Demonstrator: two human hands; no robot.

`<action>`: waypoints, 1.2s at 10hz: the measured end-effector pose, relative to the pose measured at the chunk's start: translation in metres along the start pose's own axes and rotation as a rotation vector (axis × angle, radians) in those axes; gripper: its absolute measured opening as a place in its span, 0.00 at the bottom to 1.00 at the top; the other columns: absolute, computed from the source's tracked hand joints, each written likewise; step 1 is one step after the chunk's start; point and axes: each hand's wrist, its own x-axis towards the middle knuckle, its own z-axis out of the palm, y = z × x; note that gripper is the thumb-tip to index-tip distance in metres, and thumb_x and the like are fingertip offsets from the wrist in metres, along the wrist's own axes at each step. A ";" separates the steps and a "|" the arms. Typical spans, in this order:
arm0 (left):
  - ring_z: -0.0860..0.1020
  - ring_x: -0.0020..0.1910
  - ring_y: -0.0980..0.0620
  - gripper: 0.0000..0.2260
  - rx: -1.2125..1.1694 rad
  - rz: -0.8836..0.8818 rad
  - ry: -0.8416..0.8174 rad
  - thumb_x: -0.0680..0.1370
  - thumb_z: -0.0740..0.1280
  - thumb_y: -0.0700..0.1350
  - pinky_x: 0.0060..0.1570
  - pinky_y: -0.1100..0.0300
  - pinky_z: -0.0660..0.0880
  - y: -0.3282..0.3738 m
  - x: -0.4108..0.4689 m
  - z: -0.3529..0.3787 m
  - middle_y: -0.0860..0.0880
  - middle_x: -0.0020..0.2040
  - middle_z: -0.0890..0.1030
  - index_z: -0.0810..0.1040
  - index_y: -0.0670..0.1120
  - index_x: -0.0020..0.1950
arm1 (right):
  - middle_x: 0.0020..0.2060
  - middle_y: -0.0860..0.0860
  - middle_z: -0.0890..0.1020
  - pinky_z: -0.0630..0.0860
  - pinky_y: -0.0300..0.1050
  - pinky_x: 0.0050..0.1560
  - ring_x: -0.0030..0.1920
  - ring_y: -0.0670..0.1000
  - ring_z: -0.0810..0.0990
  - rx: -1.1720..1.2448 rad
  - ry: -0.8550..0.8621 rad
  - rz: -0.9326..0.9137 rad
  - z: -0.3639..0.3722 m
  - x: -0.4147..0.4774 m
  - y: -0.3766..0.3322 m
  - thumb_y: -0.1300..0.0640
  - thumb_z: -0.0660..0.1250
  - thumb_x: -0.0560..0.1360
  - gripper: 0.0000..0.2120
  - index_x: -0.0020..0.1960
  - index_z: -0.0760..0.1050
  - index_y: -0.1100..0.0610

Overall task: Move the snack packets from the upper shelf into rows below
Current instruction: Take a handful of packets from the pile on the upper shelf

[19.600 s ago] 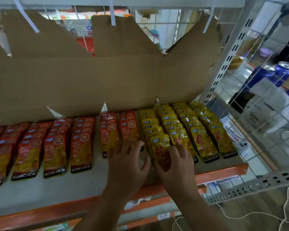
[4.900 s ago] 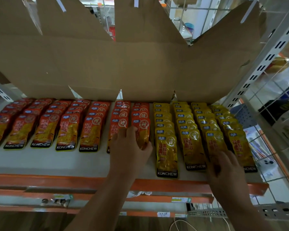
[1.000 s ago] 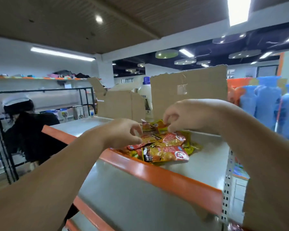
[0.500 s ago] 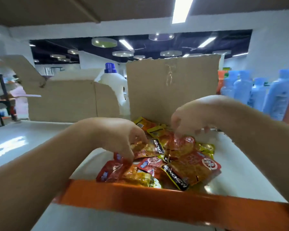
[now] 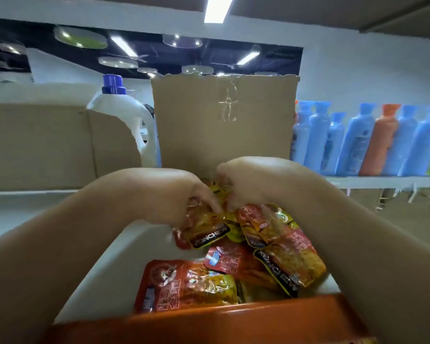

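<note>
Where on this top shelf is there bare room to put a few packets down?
Bare shelf lies left of the packets and runs back to the box. The middle is crowded: the left hand and right hand grip packets there, with the flap behind and the lip in front.

Under my left hand [image 5: 159, 194] and right hand [image 5: 256, 180] I see snack packets [image 5: 233, 264]: red-orange and yellow foil, black bands lettered white. Nearer me, an orange shelf lip [image 5: 209, 324]. Beyond the hands, brown cardboard [image 5: 221, 120], a white jug [image 5: 124, 117] capped blue, blue bottles [image 5: 355, 142].
</note>
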 end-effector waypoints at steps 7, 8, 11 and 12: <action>0.78 0.49 0.58 0.26 0.062 -0.251 0.003 0.72 0.76 0.60 0.55 0.53 0.80 0.013 -0.021 -0.005 0.59 0.53 0.78 0.73 0.65 0.68 | 0.51 0.43 0.80 0.80 0.51 0.50 0.47 0.47 0.80 0.405 0.210 0.036 0.004 -0.011 0.030 0.44 0.81 0.64 0.21 0.52 0.76 0.44; 0.81 0.46 0.56 0.23 0.042 -0.252 0.093 0.71 0.76 0.55 0.51 0.52 0.82 0.005 -0.024 -0.012 0.57 0.53 0.80 0.74 0.65 0.65 | 0.49 0.42 0.82 0.81 0.49 0.49 0.47 0.47 0.83 0.567 0.324 0.013 0.003 -0.008 0.037 0.49 0.80 0.66 0.17 0.51 0.78 0.45; 0.78 0.46 0.60 0.22 -0.026 -0.177 0.343 0.71 0.77 0.53 0.43 0.60 0.76 -0.002 -0.040 -0.028 0.61 0.53 0.79 0.75 0.67 0.61 | 0.58 0.41 0.81 0.82 0.53 0.52 0.41 0.44 0.83 0.696 0.437 -0.035 0.004 -0.006 0.040 0.51 0.78 0.69 0.15 0.53 0.78 0.42; 0.77 0.48 0.59 0.21 0.083 -0.088 0.379 0.73 0.75 0.52 0.40 0.65 0.70 0.008 -0.038 -0.021 0.61 0.53 0.80 0.75 0.66 0.63 | 0.55 0.43 0.82 0.82 0.56 0.50 0.42 0.48 0.84 0.665 0.520 -0.046 0.000 -0.009 0.036 0.51 0.79 0.69 0.17 0.54 0.78 0.43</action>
